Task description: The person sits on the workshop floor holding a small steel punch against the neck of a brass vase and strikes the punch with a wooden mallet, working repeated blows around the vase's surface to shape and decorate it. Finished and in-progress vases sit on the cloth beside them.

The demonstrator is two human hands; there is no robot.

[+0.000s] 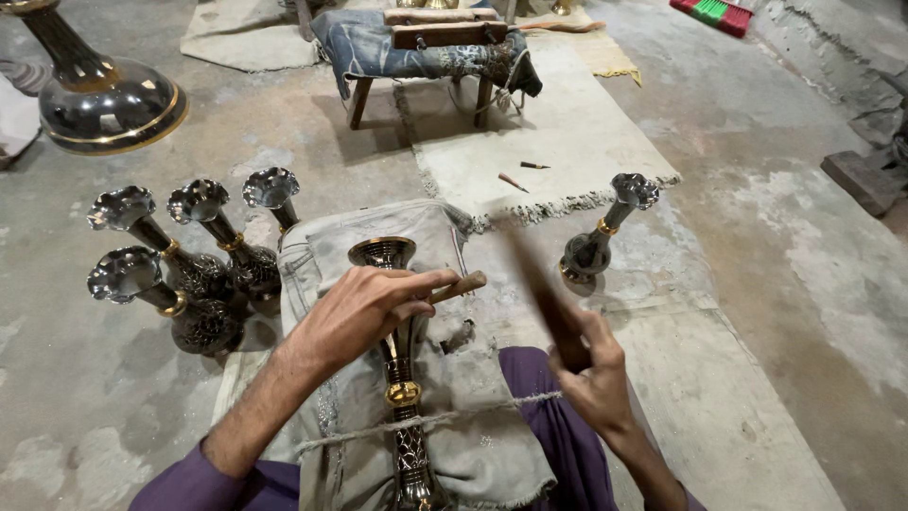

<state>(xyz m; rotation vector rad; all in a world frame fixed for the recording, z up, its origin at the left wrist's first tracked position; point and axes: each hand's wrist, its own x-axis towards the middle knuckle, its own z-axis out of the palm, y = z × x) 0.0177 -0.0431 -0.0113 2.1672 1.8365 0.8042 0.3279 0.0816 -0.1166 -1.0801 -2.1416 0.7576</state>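
Head cam looks straight down at a tall metal vase (402, 378) lying lengthwise across the person's lap on a pad of grey denim cloth (454, 426), mouth pointing away, with a cord (454, 414) running over the stem just below the gold ring. Left hand (364, 308) sits on the neck, its fingers (421, 284) pinched around a short wooden-handled punch (463, 284) laid against the metal. Right hand (591, 374) is wrapped tight around a dark wooden mallet (539, 284), which shows as a blur, so I can't tell its exact shape. My guess is the vase is stiff and fairly heavy for its size, with a polished surface that would be slippery, so it would roll on a lap without the cloth and cord. The narrow stem near the gold ring looks like the safest place to grab; the flared rim is thin and would probably dent. Four finished vases (180, 274) stand together on the concrete floor (757, 284) to the left, one more vase (601, 232) stands to the right, and a low stool (426, 47) sits further out.
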